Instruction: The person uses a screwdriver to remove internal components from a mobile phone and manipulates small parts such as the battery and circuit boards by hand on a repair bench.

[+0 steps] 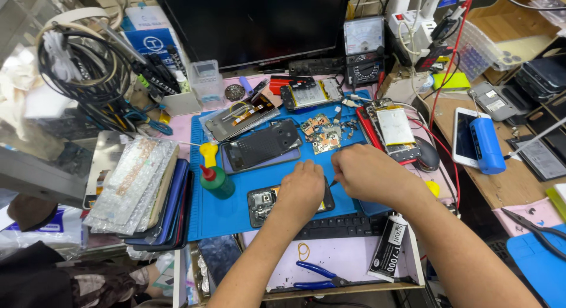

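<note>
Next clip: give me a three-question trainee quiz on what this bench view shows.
1. True or false: the left hand rests on the opened phone on the blue mat.
2. What lies nearest the green bottle? A) yellow tool B) blue pliers C) meter
3. Fill in: the right hand pinches a thin ____ toward the phone.

Key: 1 true; 2 A; 3 tool.

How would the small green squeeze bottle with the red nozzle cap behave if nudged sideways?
The green bottle looks light, so it would probably slide on the blue mat. Its narrow nozzle suggests it could tip. Once down, its round body would probably roll.
</note>
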